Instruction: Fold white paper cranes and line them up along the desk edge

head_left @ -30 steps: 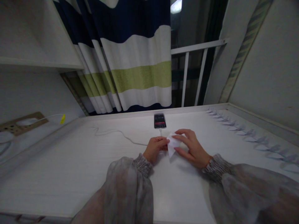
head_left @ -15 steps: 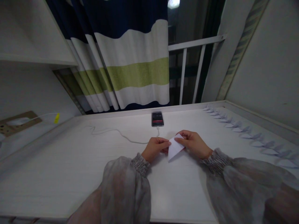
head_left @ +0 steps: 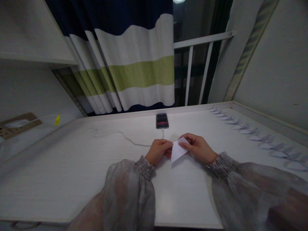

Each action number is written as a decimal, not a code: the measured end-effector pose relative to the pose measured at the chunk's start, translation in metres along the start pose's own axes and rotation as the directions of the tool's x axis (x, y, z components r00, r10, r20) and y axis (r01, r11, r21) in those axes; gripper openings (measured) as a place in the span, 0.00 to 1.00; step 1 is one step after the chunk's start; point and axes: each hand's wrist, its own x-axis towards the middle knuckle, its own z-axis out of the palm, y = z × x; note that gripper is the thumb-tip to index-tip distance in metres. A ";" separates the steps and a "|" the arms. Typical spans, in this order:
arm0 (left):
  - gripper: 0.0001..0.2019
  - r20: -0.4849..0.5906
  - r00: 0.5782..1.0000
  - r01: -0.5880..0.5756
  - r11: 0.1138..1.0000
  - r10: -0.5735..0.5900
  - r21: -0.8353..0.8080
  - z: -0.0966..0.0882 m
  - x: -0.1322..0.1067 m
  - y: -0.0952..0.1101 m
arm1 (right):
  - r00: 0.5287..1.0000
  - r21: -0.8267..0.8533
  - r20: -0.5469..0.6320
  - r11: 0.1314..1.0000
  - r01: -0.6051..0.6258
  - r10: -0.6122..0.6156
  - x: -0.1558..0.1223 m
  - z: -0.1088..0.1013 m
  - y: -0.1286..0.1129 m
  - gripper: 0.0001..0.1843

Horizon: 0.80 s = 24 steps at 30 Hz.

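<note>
A small folded sheet of white paper [head_left: 177, 152], with one corner pointing down toward me, is held just above the white desk [head_left: 72, 179]. My left hand [head_left: 159, 150] pinches its left edge between thumb and fingers. On the other side, my right hand [head_left: 197, 147] grips the paper with the thumb on its face and the fingers behind. Both hands are closed on the same piece. The fingertips behind the paper are partly hidden.
A dark phone-like device [head_left: 162, 121] lies beyond my hands, with a white cable [head_left: 125, 137] running left. Several folded paper pieces [head_left: 255, 134] stand in a row along the right side. A striped curtain [head_left: 141, 64] hangs behind the desk.
The paper has shifted slightly left and its angle has changed a little. My left fingers have drawn in closer at its left edge. The whole view has tilted slightly.
</note>
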 end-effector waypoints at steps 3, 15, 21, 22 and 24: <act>0.08 -0.044 0.999 -0.010 1.000 0.012 0.024 0.000 0.001 0.000 | 0.999 0.007 0.034 0.999 0.036 -0.036 0.000 0.000 0.000 0.10; 0.07 -0.118 0.992 -0.041 0.999 0.042 0.009 0.001 -0.001 0.004 | 0.992 -0.145 -0.031 0.982 0.119 -0.125 -0.002 -0.003 -0.004 0.09; 0.07 -0.146 0.988 -0.058 0.998 0.055 -0.019 0.000 0.001 0.003 | 0.954 -0.134 0.102 0.946 0.295 -0.283 0.000 -0.007 -0.004 0.09; 0.07 -0.151 0.987 -0.066 0.998 0.062 -0.021 0.000 0.001 0.003 | 0.950 -0.137 0.109 0.942 0.307 -0.294 0.000 -0.007 -0.005 0.09; 0.06 -0.158 0.985 -0.079 0.997 0.075 -0.020 0.000 0.001 0.003 | 0.945 -0.136 0.114 0.938 0.319 -0.305 0.000 -0.008 -0.005 0.09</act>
